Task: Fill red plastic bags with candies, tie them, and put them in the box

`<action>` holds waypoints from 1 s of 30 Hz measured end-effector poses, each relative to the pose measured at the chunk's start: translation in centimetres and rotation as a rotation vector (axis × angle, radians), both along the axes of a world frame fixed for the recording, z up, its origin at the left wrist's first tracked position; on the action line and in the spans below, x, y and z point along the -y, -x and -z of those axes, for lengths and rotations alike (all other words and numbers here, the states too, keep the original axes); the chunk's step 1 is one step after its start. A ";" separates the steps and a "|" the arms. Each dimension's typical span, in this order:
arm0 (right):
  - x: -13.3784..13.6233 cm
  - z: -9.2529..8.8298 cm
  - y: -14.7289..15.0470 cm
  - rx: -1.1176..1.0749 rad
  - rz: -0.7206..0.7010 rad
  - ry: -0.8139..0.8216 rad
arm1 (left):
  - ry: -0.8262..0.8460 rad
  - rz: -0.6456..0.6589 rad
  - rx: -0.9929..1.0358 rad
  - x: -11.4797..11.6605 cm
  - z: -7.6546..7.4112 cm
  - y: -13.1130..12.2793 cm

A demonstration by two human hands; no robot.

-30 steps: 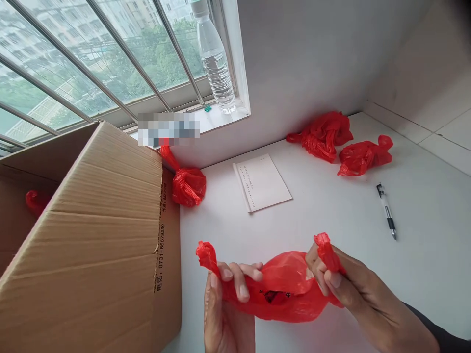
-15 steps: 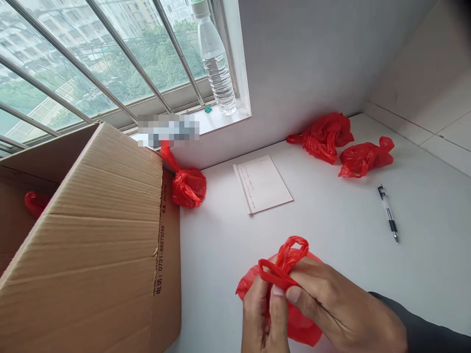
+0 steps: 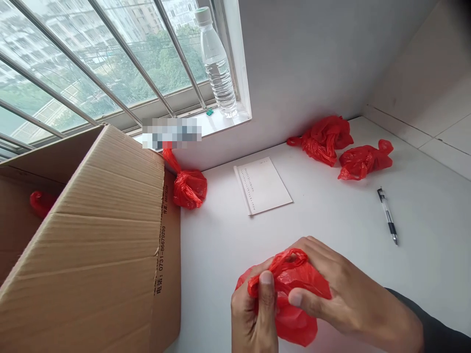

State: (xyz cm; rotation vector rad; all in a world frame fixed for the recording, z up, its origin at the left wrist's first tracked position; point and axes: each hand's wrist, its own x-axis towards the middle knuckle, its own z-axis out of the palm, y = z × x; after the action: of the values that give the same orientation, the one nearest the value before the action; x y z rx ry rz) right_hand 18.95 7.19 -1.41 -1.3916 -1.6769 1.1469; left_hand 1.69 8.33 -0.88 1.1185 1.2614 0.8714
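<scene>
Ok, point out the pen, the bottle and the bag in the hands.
Pen (image 3: 387,214), head view, middle of its barrel.
Bottle (image 3: 220,72), head view, middle of its body.
Bag (image 3: 287,316), head view, its crumpled body.

Held bag (image 3: 295,321) was glossy, crinkled plastic; box (image 3: 91,235) was matt, ridged cardboard; bars (image 3: 180,54) looked shiny metal; bottle (image 3: 220,78) was clear plastic.

Box (image 3: 91,235) sits at the left with one bag (image 3: 42,204) inside and a second bag (image 3: 190,190) just off its right side, then the paper (image 3: 263,186) on the table (image 3: 213,269). Back right near the wall (image 3: 301,63): third bag (image 3: 327,139), fourth bag (image 3: 364,161) just right of it, pen (image 3: 387,218) out in front. Bottle (image 3: 221,78)'s on the windowsill (image 3: 217,126) behind the paper, fifth bag (image 3: 296,318)'s up front between left hand (image 3: 253,306) and right hand (image 3: 349,294).
</scene>
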 end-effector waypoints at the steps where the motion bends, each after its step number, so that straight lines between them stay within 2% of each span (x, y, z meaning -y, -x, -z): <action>1: 0.1 0.0 -0.2 -0.019 0.059 -0.001 | 0.017 0.005 -0.009 0.0 0.0 0.1; 3: 0.3 -0.1 -0.3 -0.082 0.152 -0.044 | 0.054 0.036 0.013 0.1 0.1 0.2; 5: 0.7 -0.3 -0.1 -0.141 0.173 -0.132 | 0.122 0.059 0.084 0.1 0.2 0.2; 8: 1.1 -0.7 0.3 -0.183 0.102 -0.303 | 0.238 0.029 0.231 -0.1 0.3 0.2; 10: 1.2 -0.9 0.5 -0.167 0.039 -0.390 | 0.258 0.020 0.314 -0.4 0.3 0.4; 15: 1.2 -0.2 0.1 -0.083 -0.023 -0.432 | 0.217 0.144 0.351 -0.7 -0.1 1.1; 17: 1.2 0.5 -0.3 -0.053 -0.040 -0.352 | 0.187 0.158 0.307 -0.8 -0.3 1.2; 20: 1.0 1.3 -0.7 -0.033 -0.069 -0.103 | 0.056 0.144 0.194 -0.7 -0.4 1.3; 24: 0.5 1.3 -0.7 -0.256 -0.081 0.183 | -0.273 0.087 0.014 -0.3 0.6 0.9; 28: 0.0 1.1 -0.4 -0.456 -0.071 0.326 | -0.661 -0.056 -0.223 0.1 2.4 0.1; 30: -0.3 1.3 -0.4 -0.486 -0.081 0.380 | -0.766 -0.130 -0.261 0.2 3.3 -0.3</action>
State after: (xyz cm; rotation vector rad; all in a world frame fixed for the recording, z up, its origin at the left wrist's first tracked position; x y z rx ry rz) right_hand 19.30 7.45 -2.72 -1.1345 -1.2173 1.7552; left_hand 2.00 8.11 -4.16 1.8100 1.2452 1.4046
